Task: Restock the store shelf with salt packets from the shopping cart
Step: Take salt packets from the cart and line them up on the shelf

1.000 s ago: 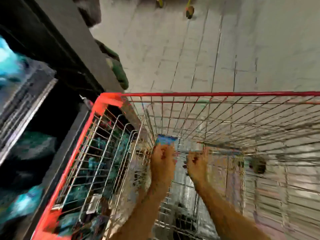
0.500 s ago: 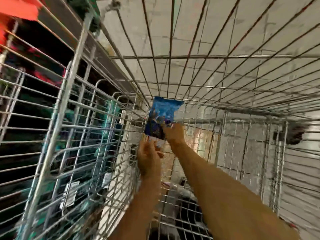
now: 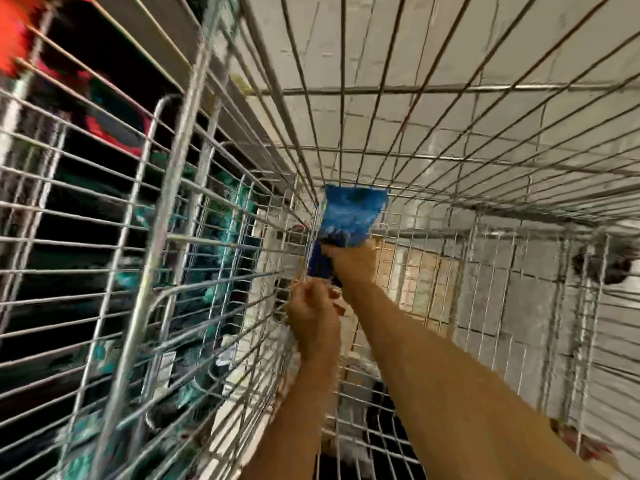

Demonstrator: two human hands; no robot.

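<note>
honestly nothing here is readable. the blue packet (image 3: 349, 216) far inside the cart has print on it, but it's all blur, no letters or numbers i can make out. the teal packs (image 3: 221, 258) seen through the wires on the left look printed too, same story, just smears. there's a small white tag (image 3: 168, 370) down on the near left, also too blurred to read.

Both bare forearms reach forward from 6 o'clock toward centre, the right hand (image 3: 349, 263) farther out at 12 o'clock of the left, its fingers closed in a grip on a blue salt packet (image 3: 351, 216), the left hand (image 3: 311, 313) curled just below, its grip unclear.
</note>
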